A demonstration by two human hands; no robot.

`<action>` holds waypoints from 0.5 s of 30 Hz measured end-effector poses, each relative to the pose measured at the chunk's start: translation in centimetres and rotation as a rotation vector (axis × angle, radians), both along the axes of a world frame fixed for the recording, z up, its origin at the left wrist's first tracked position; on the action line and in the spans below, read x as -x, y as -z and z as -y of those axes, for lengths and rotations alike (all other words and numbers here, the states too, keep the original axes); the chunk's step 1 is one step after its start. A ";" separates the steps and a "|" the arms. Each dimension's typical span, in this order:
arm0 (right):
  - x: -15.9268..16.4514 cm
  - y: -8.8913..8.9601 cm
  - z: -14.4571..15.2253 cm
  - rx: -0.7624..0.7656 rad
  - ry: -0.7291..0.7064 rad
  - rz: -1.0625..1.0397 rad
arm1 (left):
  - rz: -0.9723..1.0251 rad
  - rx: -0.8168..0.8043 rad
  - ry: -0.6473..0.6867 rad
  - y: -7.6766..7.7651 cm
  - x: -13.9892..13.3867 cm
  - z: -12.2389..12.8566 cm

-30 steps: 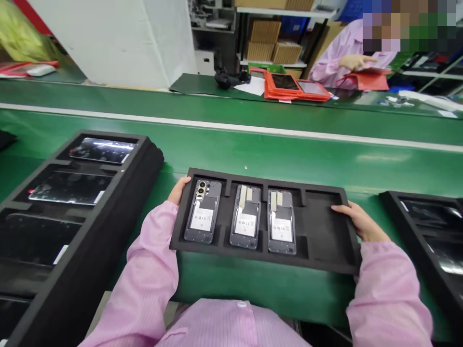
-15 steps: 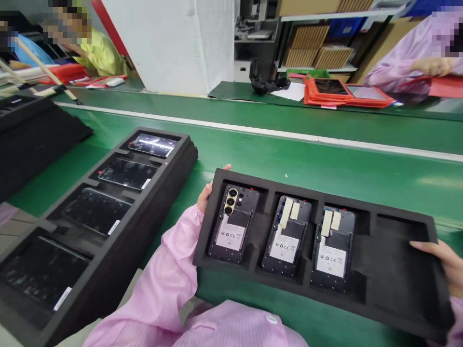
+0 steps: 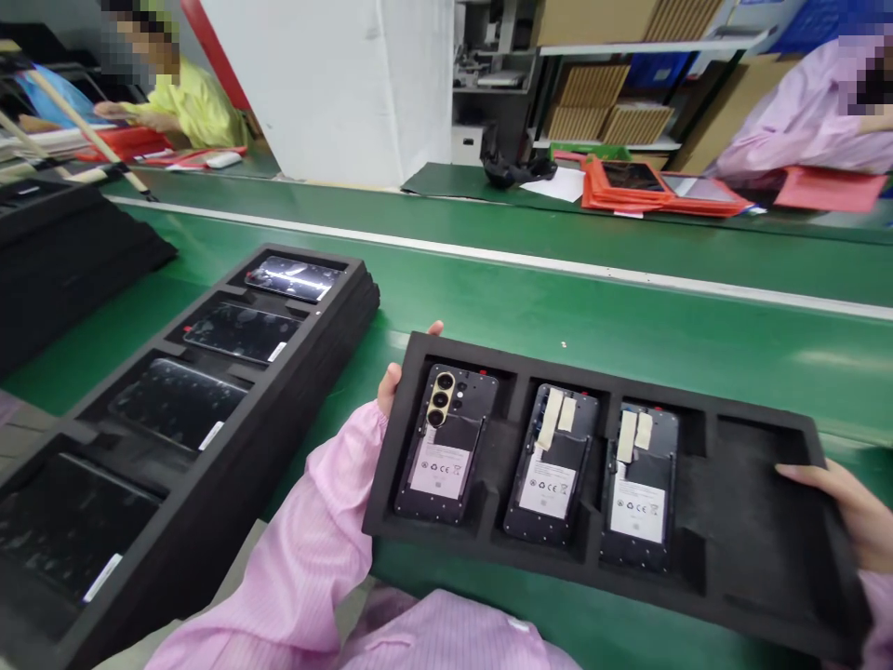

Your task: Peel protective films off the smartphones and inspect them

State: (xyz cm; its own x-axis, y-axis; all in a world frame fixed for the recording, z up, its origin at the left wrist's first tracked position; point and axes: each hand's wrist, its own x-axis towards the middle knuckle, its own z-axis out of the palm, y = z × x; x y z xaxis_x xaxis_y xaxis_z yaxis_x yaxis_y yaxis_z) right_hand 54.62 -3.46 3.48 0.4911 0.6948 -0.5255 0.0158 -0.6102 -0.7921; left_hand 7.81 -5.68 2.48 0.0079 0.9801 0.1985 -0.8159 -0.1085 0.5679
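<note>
Between my two hands is a long black foam tray (image 3: pixel 502 549), held at a tilt over the green table. My left hand (image 3: pixel 391 383) grips its left end, mostly hidden behind it. My right hand (image 3: pixel 847 502) grips the right end, thumb over the rim. Three opened phones lie in its pockets with white battery labels showing. The leftmost phone (image 3: pixel 443 447) has a gold camera surround with three lenses. Strips of pale tape cover the upper part of the middle phone (image 3: pixel 554 465) and the right phone (image 3: pixel 640 489). The fourth pocket, by my right hand, holds nothing.
Left of me, a stack of black foam trays (image 3: pixel 230 465) bears dark phone screens. More black trays (image 3: pixel 70 270) lie farther left. Across the green work surface (image 3: pixel 474 298) are red folders (image 3: pixel 628 191). One co-worker in yellow (image 3: pixel 209 107) and another in pink (image 3: pixel 774 121) sit opposite.
The foam tray and both my hands have shifted slightly left and down in view. At the far right, the co-worker's arm has moved off the red folder.
</note>
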 end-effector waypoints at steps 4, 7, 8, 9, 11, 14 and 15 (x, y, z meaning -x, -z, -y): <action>-0.5 0.5 -0.2 -0.038 -0.069 -0.014 | -0.004 0.021 0.008 -0.1 0.2 0.3; -0.7 0.6 -0.2 -0.027 -0.080 -0.012 | 0.033 0.055 0.011 -0.2 0.0 0.4; -0.8 0.6 -0.2 -0.017 -0.080 -0.007 | 0.046 0.072 0.005 -0.1 -0.1 0.4; -0.8 0.6 -0.2 -0.006 -0.079 0.000 | 0.060 0.089 -0.003 -0.1 -0.2 0.4; -0.9 0.5 -0.1 0.009 -0.072 0.017 | 0.099 0.119 -0.012 -0.1 -0.3 0.3; -1.0 0.5 0.0 0.022 -0.051 0.043 | 0.137 0.157 0.005 0.0 -0.2 0.3; -1.0 0.6 0.0 0.031 -0.047 0.043 | 0.135 0.170 0.010 0.0 -0.1 0.3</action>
